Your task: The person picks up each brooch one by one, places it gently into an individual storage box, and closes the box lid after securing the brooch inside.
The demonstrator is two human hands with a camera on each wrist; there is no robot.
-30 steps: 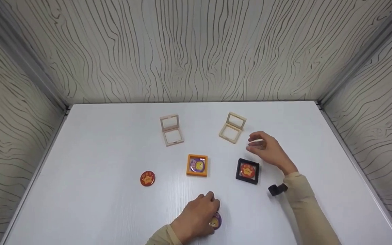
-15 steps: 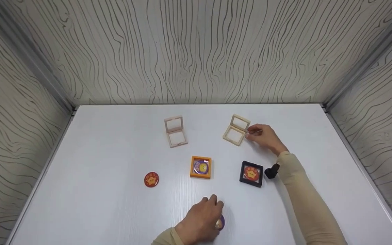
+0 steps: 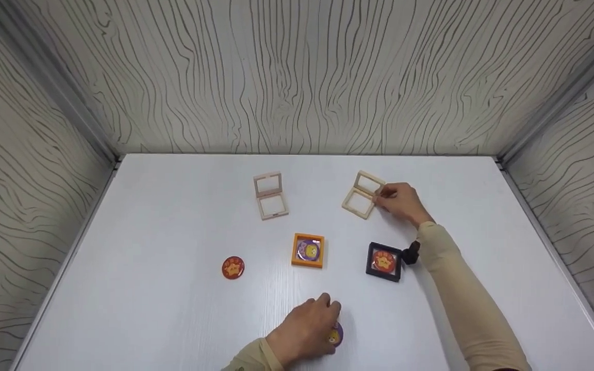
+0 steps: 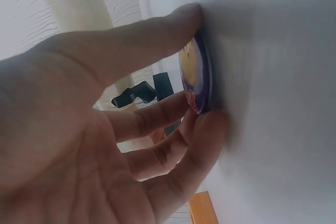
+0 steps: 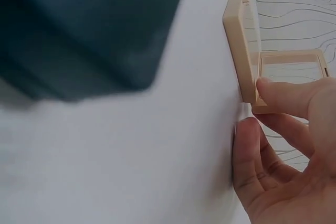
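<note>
At the table's near side my left hand pinches a round purple pin badge with a yellow cartoon face. In the left wrist view the thumb and fingertips grip the edge of the badge, low against the white surface. Farther back, my right hand holds the right edge of a beige hinged display frame, whose lid stands up. The right wrist view has the thumb on the beige frame near its hinge, with the index finger close to the raised lid.
Another hinged frame, pale pink, stands with lid raised at the back left. An orange frame bears a purple badge, and a black frame a red one. A loose red badge lies left. Patterned walls enclose the table.
My right hand has moved back and left from above the black frame's far side to the beige frame and taken its edge. The left hand stays at the purple badge. The view has shifted slightly.
</note>
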